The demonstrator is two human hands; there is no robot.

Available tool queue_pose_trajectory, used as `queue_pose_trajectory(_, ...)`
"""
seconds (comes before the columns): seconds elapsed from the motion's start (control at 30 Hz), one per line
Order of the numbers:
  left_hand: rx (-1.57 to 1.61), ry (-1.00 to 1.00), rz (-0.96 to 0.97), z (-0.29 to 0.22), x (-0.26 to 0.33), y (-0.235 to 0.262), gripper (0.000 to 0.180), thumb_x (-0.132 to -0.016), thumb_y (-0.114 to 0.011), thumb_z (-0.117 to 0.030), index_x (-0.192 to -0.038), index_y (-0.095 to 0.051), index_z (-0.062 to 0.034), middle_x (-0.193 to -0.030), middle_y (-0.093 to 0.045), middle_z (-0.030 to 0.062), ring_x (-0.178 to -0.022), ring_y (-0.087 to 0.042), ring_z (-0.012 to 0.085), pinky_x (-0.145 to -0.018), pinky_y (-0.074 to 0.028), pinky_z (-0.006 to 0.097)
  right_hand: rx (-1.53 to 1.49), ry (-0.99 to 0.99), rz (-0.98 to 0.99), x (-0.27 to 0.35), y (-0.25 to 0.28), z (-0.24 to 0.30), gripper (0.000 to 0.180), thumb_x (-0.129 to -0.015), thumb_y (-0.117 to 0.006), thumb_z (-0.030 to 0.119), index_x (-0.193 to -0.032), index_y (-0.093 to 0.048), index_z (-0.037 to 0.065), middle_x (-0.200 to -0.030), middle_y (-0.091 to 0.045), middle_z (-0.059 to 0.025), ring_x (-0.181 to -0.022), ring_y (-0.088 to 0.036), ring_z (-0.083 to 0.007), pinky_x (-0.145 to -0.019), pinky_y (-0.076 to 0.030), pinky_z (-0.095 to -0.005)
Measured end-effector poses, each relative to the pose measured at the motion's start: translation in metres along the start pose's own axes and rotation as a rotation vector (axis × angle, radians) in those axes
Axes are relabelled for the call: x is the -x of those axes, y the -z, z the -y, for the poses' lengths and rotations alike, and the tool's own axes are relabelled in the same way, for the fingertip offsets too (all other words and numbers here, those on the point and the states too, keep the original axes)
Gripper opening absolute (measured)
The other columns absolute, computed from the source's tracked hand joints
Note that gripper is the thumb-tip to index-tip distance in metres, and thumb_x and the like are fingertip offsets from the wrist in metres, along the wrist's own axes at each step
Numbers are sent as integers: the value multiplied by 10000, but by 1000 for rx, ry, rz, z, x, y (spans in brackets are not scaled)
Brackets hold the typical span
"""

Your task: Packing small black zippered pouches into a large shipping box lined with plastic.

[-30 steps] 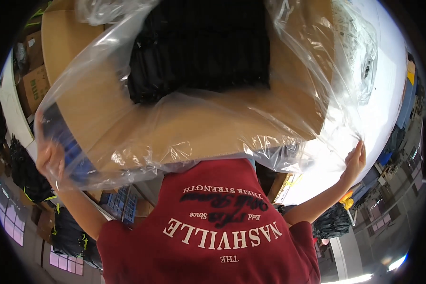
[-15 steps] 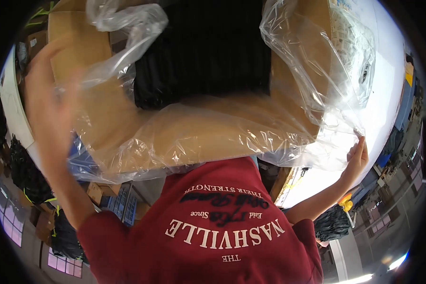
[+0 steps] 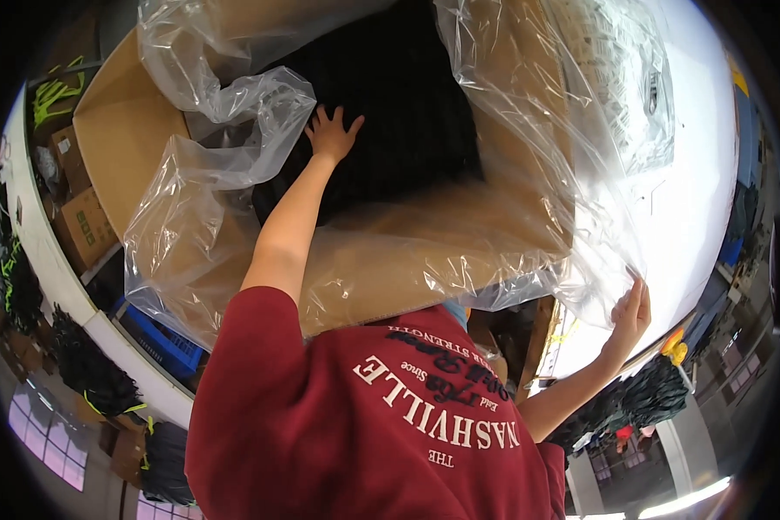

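The left hand [image 3: 331,132] has left the box's outer edge and now lies inside, fingers spread flat on the black stack [image 3: 390,113], gripping nothing. The right hand [image 3: 630,314] still pinches the clear liner [image 3: 529,191] at the box's [image 3: 126,147] right side (held wide open). Judging by this, the reach into the contents has begun.

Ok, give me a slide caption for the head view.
Left hand reaches onto black goods in a plastic-lined cardboard box; right hand holds the liner.
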State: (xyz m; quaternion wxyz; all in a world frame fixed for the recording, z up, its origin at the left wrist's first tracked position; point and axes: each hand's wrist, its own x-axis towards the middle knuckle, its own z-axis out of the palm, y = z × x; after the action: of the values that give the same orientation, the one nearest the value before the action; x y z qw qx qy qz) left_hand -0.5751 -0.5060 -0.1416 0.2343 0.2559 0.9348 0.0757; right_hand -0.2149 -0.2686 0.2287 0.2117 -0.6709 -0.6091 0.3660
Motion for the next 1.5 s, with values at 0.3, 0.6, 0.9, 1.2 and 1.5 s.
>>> queue_pose_trajectory(0.3,110,-61,-155,4,47,-13,595,-875,-516,-489,-1324,-431,-108,-1381,-303,202,-1244,-354,390,-1022,-228,548,16,-60,-74,-1,-27,8,215,-935,-553,229,-965,-640,35,-591,-330,112,-513,-259,22,-444,-183,-170)
queue_pose_trajectory(0.6,145,60,-163,99,-3,10,561,-869,-544,-437,-1257,-484,-35,-1264,-485,251,-1200,-422,420,-1004,-324,471,11,-72,27,-15,-22,5,244,-930,-559,237,-1017,-648,28,-598,-353,114,-515,-264,23,-443,-182,-168)
queue_pose_trajectory(0.9,208,-187,-129,121,13,-29,371,-902,-534,-273,-1198,-529,-50,-1224,-538,202,-1167,-467,390,-996,-354,416,120,-66,24,-18,-26,5,285,-910,-585,284,-1047,-655,44,-647,-438,112,-527,-312,23,-451,-215,-161)
queue_pose_trajectory(1.2,249,-123,-77,79,5,-1,398,-914,-499,-279,-1258,-498,-77,-1212,-543,222,-1180,-460,386,-996,-358,415,110,-63,58,-10,-27,-5,302,-909,-582,283,-1072,-653,40,-658,-438,110,-538,-306,19,-460,-214,-165)
queue_pose_trajectory(1.5,57,-136,150,25,36,5,430,-925,-413,-300,-1320,-455,-135,-1352,-472,79,-1268,-404,303,-1037,-325,432,55,-67,28,-3,-23,-2,281,-908,-584,270,-1066,-660,50,-639,-421,111,-526,-287,18,-458,-207,-166)
